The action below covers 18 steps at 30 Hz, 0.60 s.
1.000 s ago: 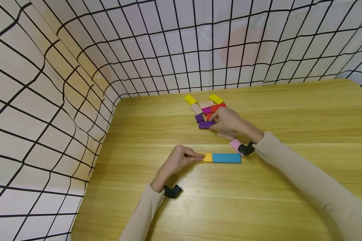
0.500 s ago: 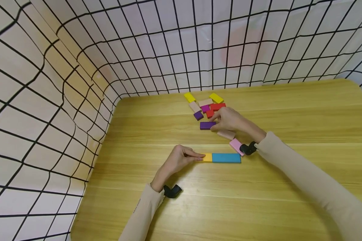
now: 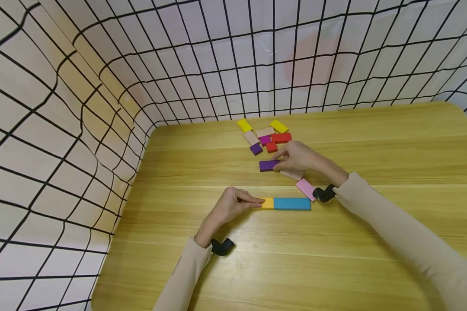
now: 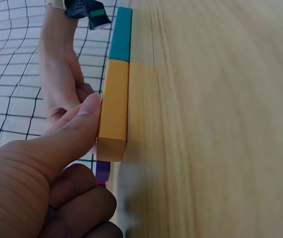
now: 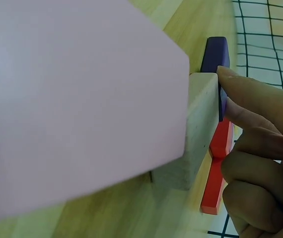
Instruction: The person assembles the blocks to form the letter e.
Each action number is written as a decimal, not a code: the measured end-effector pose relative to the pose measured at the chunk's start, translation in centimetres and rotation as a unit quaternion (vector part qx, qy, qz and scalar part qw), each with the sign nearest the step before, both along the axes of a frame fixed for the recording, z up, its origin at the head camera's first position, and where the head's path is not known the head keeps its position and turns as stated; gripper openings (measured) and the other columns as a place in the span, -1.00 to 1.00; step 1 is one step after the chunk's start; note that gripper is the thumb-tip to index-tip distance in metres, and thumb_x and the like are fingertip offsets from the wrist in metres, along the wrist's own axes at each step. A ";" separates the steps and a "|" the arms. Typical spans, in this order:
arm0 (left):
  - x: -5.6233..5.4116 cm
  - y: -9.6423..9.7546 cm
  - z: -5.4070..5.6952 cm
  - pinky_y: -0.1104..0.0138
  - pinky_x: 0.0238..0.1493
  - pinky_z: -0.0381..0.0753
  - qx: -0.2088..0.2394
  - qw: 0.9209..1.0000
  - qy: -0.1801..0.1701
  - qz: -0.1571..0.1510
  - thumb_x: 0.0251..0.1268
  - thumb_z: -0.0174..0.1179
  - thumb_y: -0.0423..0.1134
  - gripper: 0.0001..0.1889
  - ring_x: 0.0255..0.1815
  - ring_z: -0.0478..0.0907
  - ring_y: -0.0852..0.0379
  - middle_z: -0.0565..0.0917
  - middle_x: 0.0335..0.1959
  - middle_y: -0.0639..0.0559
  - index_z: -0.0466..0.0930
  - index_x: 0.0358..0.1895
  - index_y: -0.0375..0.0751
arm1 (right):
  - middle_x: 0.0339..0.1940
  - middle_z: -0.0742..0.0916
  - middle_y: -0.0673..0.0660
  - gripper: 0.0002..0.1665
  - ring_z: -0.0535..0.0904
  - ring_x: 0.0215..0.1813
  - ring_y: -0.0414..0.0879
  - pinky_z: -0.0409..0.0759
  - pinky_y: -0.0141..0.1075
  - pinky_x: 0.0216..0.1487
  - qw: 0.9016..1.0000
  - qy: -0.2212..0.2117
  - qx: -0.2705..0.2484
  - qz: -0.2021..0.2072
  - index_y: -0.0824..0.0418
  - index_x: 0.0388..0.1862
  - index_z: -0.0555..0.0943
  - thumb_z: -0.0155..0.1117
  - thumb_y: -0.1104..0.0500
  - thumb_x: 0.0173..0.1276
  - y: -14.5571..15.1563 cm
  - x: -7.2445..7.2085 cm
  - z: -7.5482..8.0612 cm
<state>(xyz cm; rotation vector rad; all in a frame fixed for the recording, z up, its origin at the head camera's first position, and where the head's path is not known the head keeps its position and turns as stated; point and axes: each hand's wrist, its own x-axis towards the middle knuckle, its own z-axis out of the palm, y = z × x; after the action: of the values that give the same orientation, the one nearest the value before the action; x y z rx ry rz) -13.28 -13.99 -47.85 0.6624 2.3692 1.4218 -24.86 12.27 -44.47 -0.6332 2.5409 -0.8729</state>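
In the head view my left hand point(image 3: 230, 205) pinches the orange block point(image 3: 269, 203) near its left end. The orange block lies end to end with a blue block point(image 3: 292, 204), both flat on the table. Farther back, my right hand point(image 3: 299, 156) holds the right end of a long purple block point(image 3: 267, 166) between thumb and finger. In the right wrist view that purple block point(image 5: 215, 54) shows past the thumb, beside a pale wood block point(image 5: 201, 121). A pink block point(image 3: 305, 189) lies below the right wrist, between the pale block and the blue one.
Behind the purple block lies a loose group: red blocks point(image 3: 281, 138), a magenta block point(image 3: 264, 140), a small purple block point(image 3: 256, 149), pale blocks point(image 3: 251, 138) and yellow blocks point(image 3: 279, 126). Black-gridded white sheeting point(image 3: 233, 65) rises along the table's back and left edges.
My right hand has drawn the long purple block slightly nearer and to the right, away from the red blocks. The small purple block shifted up and left. My left hand stays put.
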 end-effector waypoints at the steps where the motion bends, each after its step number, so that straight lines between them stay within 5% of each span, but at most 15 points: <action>1: 0.0 0.0 0.0 0.51 -0.48 0.29 0.001 1.000 -0.001 0.000 0.31 0.38 -0.39 -0.85 -0.50 0.49 0.24 0.85 -0.25 -0.10 0.86 -0.10 -0.21 | -0.72 0.41 -0.05 -0.55 0.24 -0.60 -0.17 0.11 -0.41 -0.55 1.000 -0.001 -0.001 0.001 0.23 0.10 0.78 0.55 0.03 0.31 0.0 0.0 0.0; 10: 0.0 0.0 0.1 0.52 -0.47 0.31 0.003 1.000 -0.003 0.000 0.31 0.38 -0.40 -0.84 -0.47 0.57 0.21 0.85 -0.23 -0.12 0.85 -0.10 -0.23 | -0.73 0.43 -0.04 -0.56 0.25 -0.60 -0.17 0.12 -0.41 -0.56 1.000 0.003 -0.007 0.005 0.22 0.09 0.79 0.55 0.03 0.31 0.3 0.0 -0.4; 18: 0.0 0.0 0.1 0.51 -0.50 0.26 -0.003 1.000 0.001 0.000 0.31 0.38 -0.39 -0.84 -0.54 0.43 0.27 0.85 -0.25 -0.11 0.85 -0.10 -0.22 | -0.74 0.40 -0.05 -0.58 0.22 -0.62 -0.18 0.11 -0.41 -0.56 1.000 0.005 -0.020 -0.005 0.20 0.09 0.79 0.54 0.03 0.32 0.3 0.2 -0.7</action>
<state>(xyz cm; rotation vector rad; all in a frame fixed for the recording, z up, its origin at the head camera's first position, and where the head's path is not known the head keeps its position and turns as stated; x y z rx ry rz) -13.24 -14.00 -47.78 0.6620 2.3744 1.4156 -24.67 12.58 -45.21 -0.6383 2.5438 -0.9287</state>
